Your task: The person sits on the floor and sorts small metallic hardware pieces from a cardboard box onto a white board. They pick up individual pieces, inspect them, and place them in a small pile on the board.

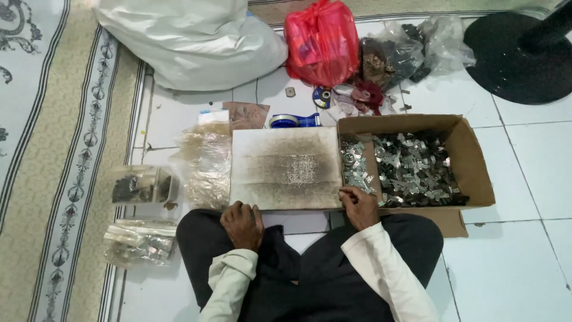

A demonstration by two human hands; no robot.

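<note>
I sit cross-legged on a tiled floor. A square, soot-stained white board (286,168) lies in front of my knees. My left hand (242,225) rests curled on my left knee at the board's near edge, holding nothing that I can see. My right hand (360,207) sits at the board's near right corner, fingers bent, touching the edge of a cardboard box (471,156) filled with several small shiny metal pieces (405,170). Whether the right fingers hold a piece is hidden.
Clear plastic bags (205,164) lie left of the board; two bags of small parts (142,186) (139,241) sit by the patterned rug (53,149). Behind are a white sack (190,42), a red bag (322,42), a blue tape dispenser (293,121), and a black fan base (518,56).
</note>
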